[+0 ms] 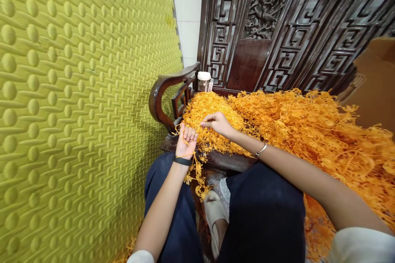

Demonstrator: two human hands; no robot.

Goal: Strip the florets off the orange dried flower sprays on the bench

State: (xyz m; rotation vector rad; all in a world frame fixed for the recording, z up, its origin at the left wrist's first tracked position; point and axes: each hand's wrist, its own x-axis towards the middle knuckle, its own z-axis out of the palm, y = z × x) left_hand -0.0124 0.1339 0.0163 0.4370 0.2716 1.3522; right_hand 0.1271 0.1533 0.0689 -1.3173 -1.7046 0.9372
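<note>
My left hand (187,143) is turned palm up, its fingers curled over a thin orange plastic strand (197,170). That strand runs across the palm, and its branched end hangs below the wrist between my knees. Just to the right, my right hand (218,124) is closed in a pinch over the near heap; whatever lies between the fingertips is too small to make out. Beneath both hands a heap of orange branched plastic pieces (212,107) covers the seat of a dark wooden bench (222,159).
A larger orange pile (311,131) spreads over the bench to the right, beside brown cardboard (375,82). Behind the near heap stands a white-lidded jar (204,81). The curved armrest (157,98) and a yellow-green studded mat (92,90) bound the left side.
</note>
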